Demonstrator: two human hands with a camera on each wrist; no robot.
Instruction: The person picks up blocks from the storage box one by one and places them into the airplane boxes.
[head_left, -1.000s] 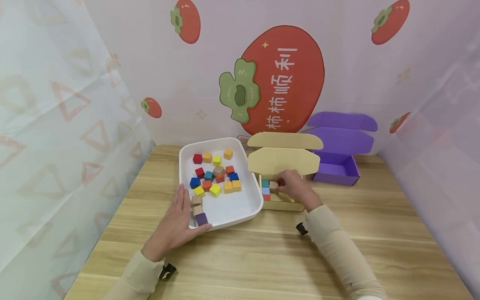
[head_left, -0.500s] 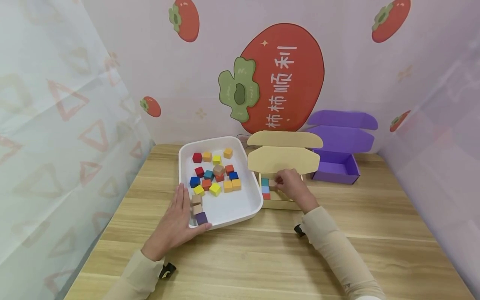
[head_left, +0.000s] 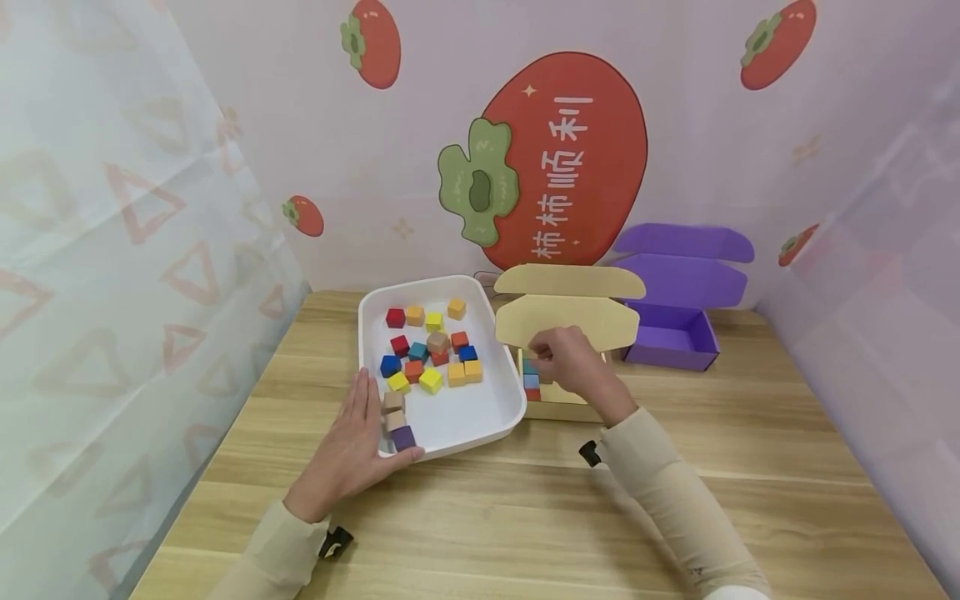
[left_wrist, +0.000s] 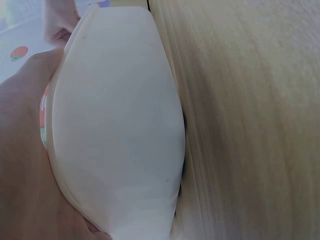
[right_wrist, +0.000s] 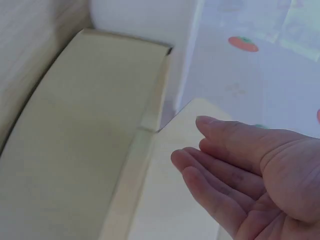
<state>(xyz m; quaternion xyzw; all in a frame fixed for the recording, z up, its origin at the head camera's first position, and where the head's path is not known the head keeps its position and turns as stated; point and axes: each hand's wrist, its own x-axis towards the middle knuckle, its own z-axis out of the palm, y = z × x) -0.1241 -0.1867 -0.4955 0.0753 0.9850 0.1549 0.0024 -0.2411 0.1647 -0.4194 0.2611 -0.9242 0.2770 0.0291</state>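
Observation:
My left hand [head_left: 347, 446] rests on the corner of a white tray [head_left: 453, 417], fingers straight along its left rim and thumb over the near edge. Tan blocks and a purple block [head_left: 402, 437] lie just inside, beside that hand. Over the open cream cardboard box [head_left: 564, 411] hovers my right hand [head_left: 570, 367], its fingers loosely bent. In the right wrist view nothing shows between the thumb [right_wrist: 215, 125] and fingers. Below it in the box, a teal block [head_left: 529, 367], a light blue block [head_left: 531, 381] and a red block [head_left: 532, 394] line the left side; a tan block [head_left: 547, 377] is partly hidden.
More coloured cubes, including a yellow cube [head_left: 431, 381] and a blue cube [head_left: 390, 365], are scattered in the tray. An open purple box [head_left: 670, 357] stands behind the cream box on the right. The cream lid [head_left: 567, 323] stands up at the back. A wooden table [head_left: 495, 517] carries everything.
My right hand has let go of the tan block in the cream box, risen and shifted left. My left hand and the tray have stayed put.

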